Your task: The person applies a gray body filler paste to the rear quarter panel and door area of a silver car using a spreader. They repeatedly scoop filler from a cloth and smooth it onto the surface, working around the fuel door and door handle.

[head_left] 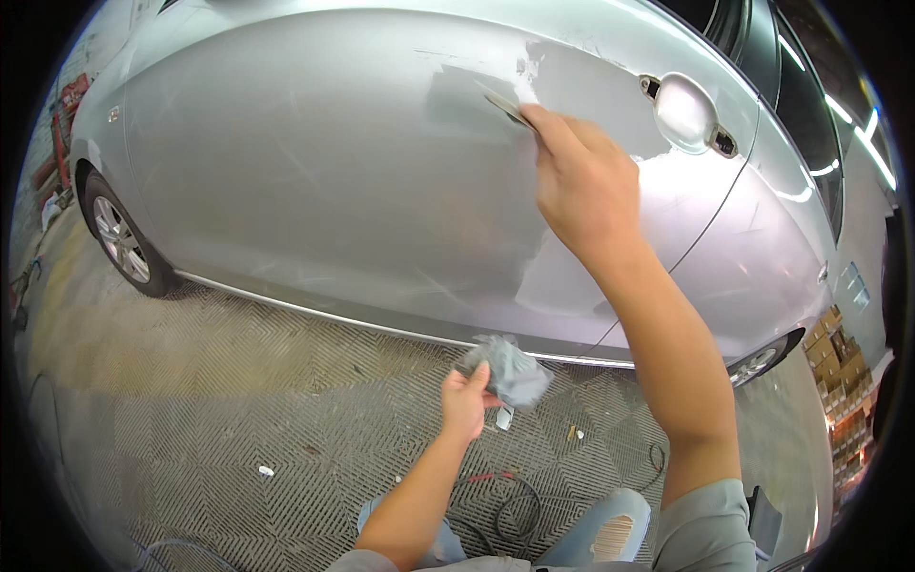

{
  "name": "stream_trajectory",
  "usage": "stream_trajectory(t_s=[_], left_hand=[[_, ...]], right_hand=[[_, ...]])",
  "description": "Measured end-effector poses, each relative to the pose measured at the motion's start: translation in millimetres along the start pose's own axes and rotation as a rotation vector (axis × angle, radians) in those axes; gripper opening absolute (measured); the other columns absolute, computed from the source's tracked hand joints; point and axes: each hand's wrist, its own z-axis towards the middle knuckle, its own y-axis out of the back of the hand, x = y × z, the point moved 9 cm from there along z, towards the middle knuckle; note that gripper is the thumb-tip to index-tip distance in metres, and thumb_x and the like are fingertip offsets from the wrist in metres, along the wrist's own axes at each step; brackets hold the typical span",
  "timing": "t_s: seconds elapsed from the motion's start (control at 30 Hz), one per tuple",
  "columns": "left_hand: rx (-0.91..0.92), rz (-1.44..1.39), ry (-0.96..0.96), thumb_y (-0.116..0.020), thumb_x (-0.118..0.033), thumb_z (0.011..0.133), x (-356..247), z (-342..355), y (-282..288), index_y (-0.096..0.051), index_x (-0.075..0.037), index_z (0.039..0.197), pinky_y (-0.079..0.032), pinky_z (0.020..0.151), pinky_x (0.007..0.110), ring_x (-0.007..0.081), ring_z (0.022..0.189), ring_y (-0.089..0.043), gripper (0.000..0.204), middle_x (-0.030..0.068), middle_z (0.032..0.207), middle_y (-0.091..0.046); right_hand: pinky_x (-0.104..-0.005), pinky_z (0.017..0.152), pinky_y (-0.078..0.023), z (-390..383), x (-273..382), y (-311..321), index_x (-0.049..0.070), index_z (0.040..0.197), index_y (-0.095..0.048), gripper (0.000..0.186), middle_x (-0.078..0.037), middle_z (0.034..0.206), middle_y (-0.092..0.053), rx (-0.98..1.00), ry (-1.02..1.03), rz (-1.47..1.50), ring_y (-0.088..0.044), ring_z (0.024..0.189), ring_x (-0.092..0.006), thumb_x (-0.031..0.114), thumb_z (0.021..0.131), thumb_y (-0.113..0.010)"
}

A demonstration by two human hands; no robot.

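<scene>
Two grips show on my feed: the right hand (588,181), forearm angled up and leftward, pinches a thin flat blade (506,108) at a silver car door (305,200), left of the handle recess (686,112); whether blade and door touch, I can't tell. Held lower, the left hand (463,404), thumb uppermost, clasps a blurred, crumpled grey wad (518,371).

1. Short-sleeved grey top (477,564), its right sleeve (710,529) plain and loosely cut.
2. Light-blue jeans (583,545), torn at the right knee (624,505) (pale threads (612,539) show there).
3. Left hand (464,400) and right hand (588,181) both bare.
</scene>
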Motion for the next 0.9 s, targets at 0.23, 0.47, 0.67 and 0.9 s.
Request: stream_trajectory(t_s=[0.23, 0.47, 0.67, 0.9], left_hand=[[0.172, 0.031, 0.175, -0.055, -0.015, 0.090, 34.9, -11.0, -18.8, -0.056, -0.002, 0.105, -0.055, 0.049, 0.029, 0.0157, 0.069, -0.064, 0.020, 0.0069, 0.090, -0.063], [0.147, 0.032, 0.187, -0.054, -0.014, 0.089, 30.1, -11.8, -10.3, -0.056, -0.002, 0.102, -0.055, 0.050, 0.029, 0.0171, 0.068, -0.064, 0.017, 0.0079, 0.089, -0.064], [0.142, 0.027, 0.169, -0.054, -0.014, 0.089, 20.0, -14.4, -10.9, -0.057, -0.004, 0.104, -0.055, 0.049, 0.028, 0.0162, 0.067, -0.064, 0.018, 0.0080, 0.089, -0.064], [0.145, 0.000, 0.140, -0.053, -0.012, 0.090, 11.1, -13.6, -7.0, -0.056, -0.001, 0.105, -0.056, 0.050, 0.029, 0.0172, 0.070, -0.064, 0.019, 0.0089, 0.092, -0.064]], right_hand=[[-0.0337, 0.073, -0.048, 33.3, 20.5, -54.9, 0.005, 0.100, -0.060, 0.031, -0.008, 0.096, -0.061, 0.112, -0.011, -0.137, -0.058, 0.087, -0.0259, -0.003, 0.071, -0.051], [-0.0322, 0.074, -0.049, -12.6, 51.4, -58.7, 0.008, 0.102, -0.062, 0.034, -0.007, 0.102, -0.058, 0.105, 0.080, -0.106, -0.058, 0.091, -0.0249, -0.001, 0.070, -0.054], [-0.0346, 0.079, -0.047, 23.3, 16.5, -52.2, 0.005, 0.105, -0.059, 0.033, -0.009, 0.102, -0.057, 0.082, -0.024, -0.107, -0.056, 0.094, -0.0258, 0.002, 0.073, -0.054], [-0.0363, 0.082, -0.047, -11.6, 53.1, -66.0, 0.003, 0.104, -0.059, 0.031, -0.011, 0.106, -0.056, 0.088, 0.094, -0.143, -0.054, 0.100, -0.0266, 0.005, 0.074, -0.054]])
